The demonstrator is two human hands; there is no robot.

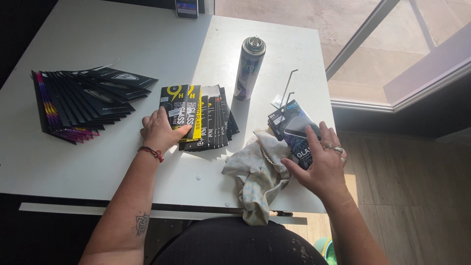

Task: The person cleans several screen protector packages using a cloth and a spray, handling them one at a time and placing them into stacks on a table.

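Note:
My left hand [159,130] rests on the near end of a fanned row of black and yellow flat packages [201,118] in the middle of the white table [98,162]; its thumb and fingers pinch the top package. My right hand [321,162] lies on a small stack of dark blue flat packages [289,125] near the table's right edge, fingers spread over the top one. A crumpled pale cloth [255,172] lies between my hands and droops over the front edge.
A tall spray can [249,68] stands upright behind the row. A larger fan of black packages with purple edges [83,103] sits at the left. Thin metal hooks [289,86] stand by the blue stack. A phone [187,8] leans at the far edge. Wood floor lies right.

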